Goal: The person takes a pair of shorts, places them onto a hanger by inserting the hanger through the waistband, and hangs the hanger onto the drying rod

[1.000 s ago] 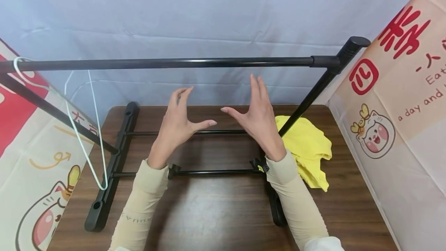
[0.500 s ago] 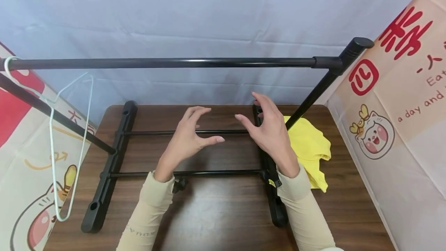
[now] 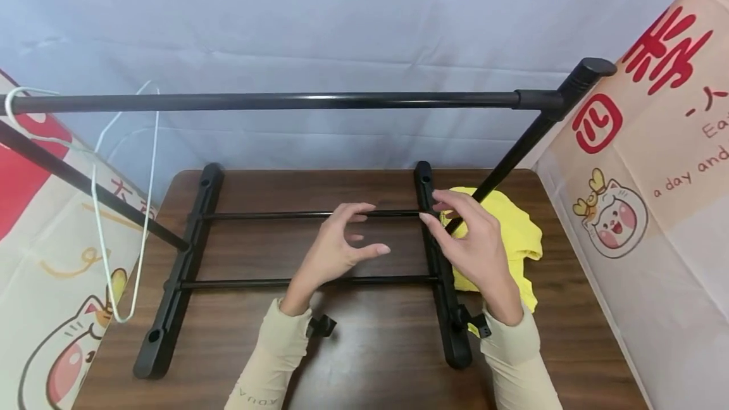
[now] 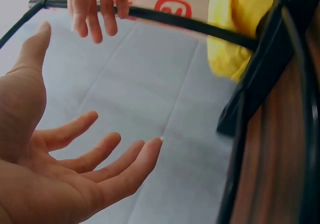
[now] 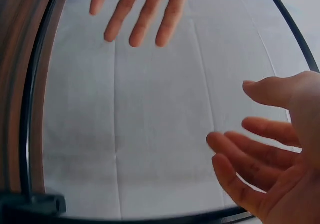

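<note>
My left hand (image 3: 333, 247) hovers over the middle of a black rack, its fingers spread and bent loosely with nothing between them. To its right my right hand (image 3: 475, 245) is held in the air, thumb and fingers apart and holding nothing. A crumpled yellow cloth (image 3: 515, 226) lies on the table just beyond the right hand, partly covered by it in the head view. A white hanger (image 3: 98, 220) dangles at the left from the rack's black top bar (image 3: 319, 101). Both wrist views show relaxed fingers apart from any object.
The rack's two black feet (image 3: 176, 296) stand on the brown wooden table (image 3: 376, 347), joined by two low crossbars (image 3: 250, 284). Slanting posts (image 3: 515, 150) rise at both sides. A pale cloth backdrop (image 3: 342, 24) hangs behind, with printed panels (image 3: 655, 176) at the sides.
Both hands have moved right and lower, towards the yellow cloth. The hanger has swung on the bar and now hangs farther left than a second ago.
</note>
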The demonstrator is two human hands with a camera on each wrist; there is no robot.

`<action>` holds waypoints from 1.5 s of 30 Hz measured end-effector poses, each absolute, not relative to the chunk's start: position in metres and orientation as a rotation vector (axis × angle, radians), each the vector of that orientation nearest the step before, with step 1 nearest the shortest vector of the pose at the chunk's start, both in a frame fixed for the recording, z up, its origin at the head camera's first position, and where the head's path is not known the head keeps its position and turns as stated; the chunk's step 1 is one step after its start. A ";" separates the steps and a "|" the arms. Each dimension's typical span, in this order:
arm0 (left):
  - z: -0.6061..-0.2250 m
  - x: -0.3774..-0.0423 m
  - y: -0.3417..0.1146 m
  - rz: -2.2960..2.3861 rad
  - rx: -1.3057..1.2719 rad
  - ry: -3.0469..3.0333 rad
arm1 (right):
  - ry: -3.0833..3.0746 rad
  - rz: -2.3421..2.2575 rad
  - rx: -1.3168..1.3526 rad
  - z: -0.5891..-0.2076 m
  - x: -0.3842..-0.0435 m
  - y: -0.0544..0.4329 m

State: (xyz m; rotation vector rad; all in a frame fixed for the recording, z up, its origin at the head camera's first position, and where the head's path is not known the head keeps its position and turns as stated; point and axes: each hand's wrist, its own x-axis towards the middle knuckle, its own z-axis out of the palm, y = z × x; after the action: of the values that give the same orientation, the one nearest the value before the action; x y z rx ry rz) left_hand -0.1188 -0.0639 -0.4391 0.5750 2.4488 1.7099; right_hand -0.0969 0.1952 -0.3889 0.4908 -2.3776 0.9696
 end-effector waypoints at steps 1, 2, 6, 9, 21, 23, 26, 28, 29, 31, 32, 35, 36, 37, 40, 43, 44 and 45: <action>-0.441 -0.119 -0.060 1.719 0.569 2.426 | -2.361 0.978 0.495 -0.390 -0.095 0.198; -0.443 -0.118 -0.057 1.721 0.564 2.408 | -2.346 0.987 0.499 -0.390 -0.093 0.201; -0.450 -0.115 -0.044 1.757 0.534 2.355 | -2.325 1.010 0.499 -0.393 -0.085 0.210; -0.455 -0.110 -0.032 1.795 0.513 2.296 | -2.310 1.012 0.462 -0.397 -0.079 0.217; -0.462 -0.090 0.013 1.661 0.570 2.291 | -2.299 0.969 0.291 -0.423 -0.059 0.249; -0.461 -0.088 0.020 1.595 0.632 2.338 | -2.306 0.952 0.246 -0.428 -0.056 0.256; -0.460 -0.085 0.028 1.485 0.742 2.420 | -2.314 0.937 0.188 -0.433 -0.055 0.265; -0.459 -0.084 0.034 1.437 0.809 2.443 | -2.309 0.936 0.161 -0.437 -0.055 0.271; -0.458 -0.083 0.036 1.409 0.834 2.455 | -2.309 0.938 0.144 -0.439 -0.055 0.273; -0.457 -0.082 0.042 1.364 0.886 2.460 | -2.304 0.943 0.111 -0.442 -0.056 0.278; -0.456 -0.081 0.046 1.343 0.908 2.461 | -2.295 0.945 0.094 -0.444 -0.056 0.280; -0.456 -0.082 0.056 1.288 0.964 2.467 | -2.262 0.951 0.035 -0.446 -0.057 0.286; -0.456 -0.083 0.060 1.276 0.978 2.469 | -2.256 0.953 0.011 -0.447 -0.057 0.287; -0.456 -0.084 0.063 1.267 0.983 2.470 | -2.253 0.951 -0.015 -0.447 -0.058 0.289; -0.455 -0.085 0.075 1.246 0.975 2.462 | -2.259 0.938 -0.105 -0.449 -0.059 0.293; -0.455 -0.084 0.085 1.221 0.926 2.429 | -2.286 0.910 -0.229 -0.453 -0.059 0.297; -0.455 -0.083 0.089 1.222 0.906 2.409 | -2.293 0.904 -0.272 -0.454 -0.059 0.298; -0.456 -0.081 0.093 1.230 0.876 2.386 | -2.302 0.900 -0.314 -0.456 -0.058 0.298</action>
State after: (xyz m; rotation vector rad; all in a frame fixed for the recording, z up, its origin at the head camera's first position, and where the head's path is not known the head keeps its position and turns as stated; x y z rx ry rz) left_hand -0.0815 0.0933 -0.4558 0.8763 2.3860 1.2300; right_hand -0.0585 0.2983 -0.4557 -0.3137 -2.3018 0.8999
